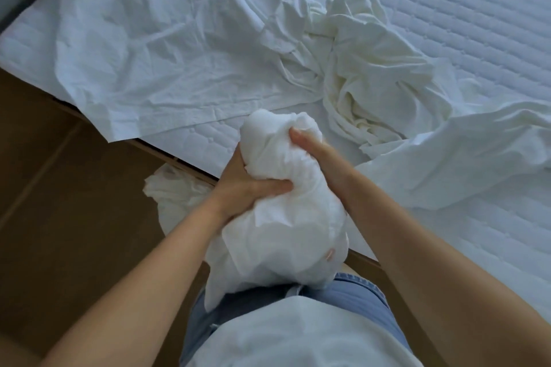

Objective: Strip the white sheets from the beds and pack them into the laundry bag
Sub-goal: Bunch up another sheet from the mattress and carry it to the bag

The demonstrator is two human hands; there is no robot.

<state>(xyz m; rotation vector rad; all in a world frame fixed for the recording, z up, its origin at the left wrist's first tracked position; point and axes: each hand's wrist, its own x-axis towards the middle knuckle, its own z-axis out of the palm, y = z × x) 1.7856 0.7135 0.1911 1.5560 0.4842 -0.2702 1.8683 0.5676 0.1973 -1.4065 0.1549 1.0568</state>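
Observation:
Both my hands grip a bunched white sheet [280,217] held in front of my waist, over the bed's near edge. My left hand [247,185] clutches its left side with the thumb pressed across the cloth. My right hand [313,152] squeezes the top of the bundle from the right. A second white sheet [167,48] lies crumpled and spread over the left part of the quilted mattress [465,9]. A creamier sheet [366,74] is heaped in the middle, trailing to the right. No laundry bag is in sight.
Brown floor [59,202] runs along the left of the bed. A piece of white cloth [176,191] hangs or lies by the bed edge below my left hand. My jeans and white top fill the bottom of the view.

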